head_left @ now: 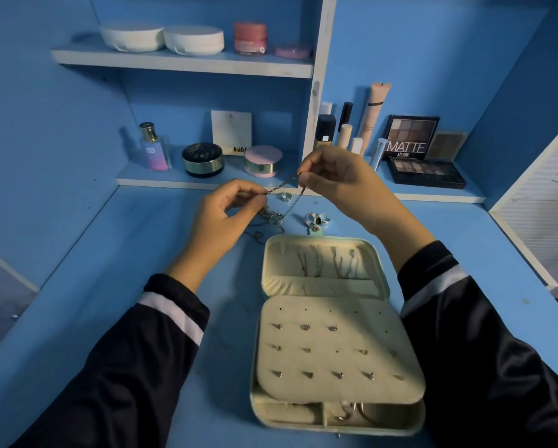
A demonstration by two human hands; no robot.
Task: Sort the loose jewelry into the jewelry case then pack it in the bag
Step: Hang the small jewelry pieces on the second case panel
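A thin chain necklace (281, 186) is stretched in the air between my two hands, above the far part of the desk. My left hand (226, 215) pinches one end and my right hand (332, 176) pinches the other; a strand hangs down to a pendant (276, 218). Below lies the open jewelry case (329, 279), pale green with a cream lining. Several chains hang in its lid, and several stud earrings sit on its earring panel (336, 350). Loose rings (316, 218) and one more ring (285, 196) lie on the desk behind the case.
The blue desk (141, 270) has walls on both sides. A low shelf at the back holds a perfume bottle (154, 148), round compacts (203, 159), tubes and eyeshadow palettes (426, 172). An upper shelf carries white containers (161, 38) and a pink jar (250, 37).
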